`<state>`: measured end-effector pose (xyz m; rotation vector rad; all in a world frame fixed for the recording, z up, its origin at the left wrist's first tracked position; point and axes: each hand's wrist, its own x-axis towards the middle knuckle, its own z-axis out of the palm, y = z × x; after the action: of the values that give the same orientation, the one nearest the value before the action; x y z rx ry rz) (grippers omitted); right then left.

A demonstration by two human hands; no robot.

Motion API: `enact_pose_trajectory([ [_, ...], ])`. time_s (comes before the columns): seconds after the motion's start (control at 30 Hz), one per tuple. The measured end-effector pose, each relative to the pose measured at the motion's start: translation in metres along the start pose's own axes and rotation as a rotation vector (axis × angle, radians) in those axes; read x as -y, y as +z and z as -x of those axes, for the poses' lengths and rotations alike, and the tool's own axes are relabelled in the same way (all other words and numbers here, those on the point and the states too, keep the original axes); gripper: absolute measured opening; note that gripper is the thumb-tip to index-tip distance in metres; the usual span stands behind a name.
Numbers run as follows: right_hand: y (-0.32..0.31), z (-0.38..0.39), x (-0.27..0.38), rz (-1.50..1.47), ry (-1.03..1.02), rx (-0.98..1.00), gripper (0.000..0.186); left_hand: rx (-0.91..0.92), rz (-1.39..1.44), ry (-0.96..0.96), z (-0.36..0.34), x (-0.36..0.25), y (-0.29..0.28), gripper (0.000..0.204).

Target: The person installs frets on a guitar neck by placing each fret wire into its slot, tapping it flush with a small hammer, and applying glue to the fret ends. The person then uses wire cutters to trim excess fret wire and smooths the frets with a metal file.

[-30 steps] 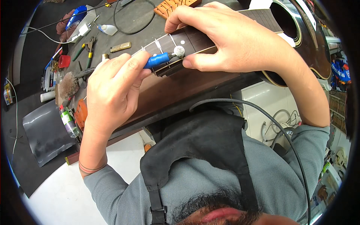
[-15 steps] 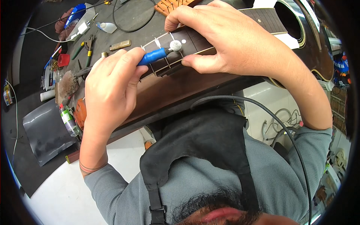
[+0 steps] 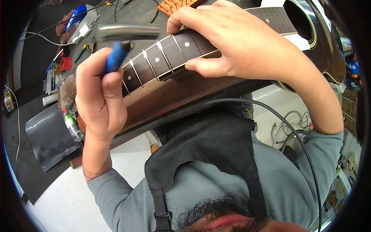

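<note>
My left hand is closed round the blue handle of a hammer. Its metal head is smeared by motion, raised above the guitar neck. Below it runs the dark fretboard, with white dot inlays and several metal frets across it, some with ends standing past the edge. My right hand straddles the neck, thumb on the near edge and index finger on the far edge, close to the ends of one fret. The guitar's soundhole shows at the upper right; white paper lies beside it.
A wooden block with several pins stands behind the neck. Pliers, a red cup and a small bottle sit at the left. A black hose curves past my right side.
My left hand has swung the hammer up and to the left, off the fretboard, uncovering frets and inlays. My right hand has stayed almost still on the neck.
</note>
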<state>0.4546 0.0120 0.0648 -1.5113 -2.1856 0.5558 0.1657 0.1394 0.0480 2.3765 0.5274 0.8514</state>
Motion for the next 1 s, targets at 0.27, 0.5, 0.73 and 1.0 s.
enact_pose_trajectory([
  [0.27,-0.007,-0.001,0.001,-0.038,-0.017,0.039,0.053,-0.038,0.026,0.040,-0.001,-0.002,0.006,0.023],
  [0.5,-0.004,-0.001,-0.002,-0.034,-0.018,0.036,0.052,-0.003,-0.257,0.193,-0.008,-0.005,0.005,0.022],
  [0.73,-0.007,0.000,0.002,-0.023,0.012,0.042,0.053,0.125,-0.302,0.161,-0.013,-0.011,0.002,0.024],
  [1.0,-0.003,0.001,-0.002,-0.028,-0.021,0.022,0.052,0.048,-0.206,0.094,-0.009,-0.007,0.006,0.020],
])
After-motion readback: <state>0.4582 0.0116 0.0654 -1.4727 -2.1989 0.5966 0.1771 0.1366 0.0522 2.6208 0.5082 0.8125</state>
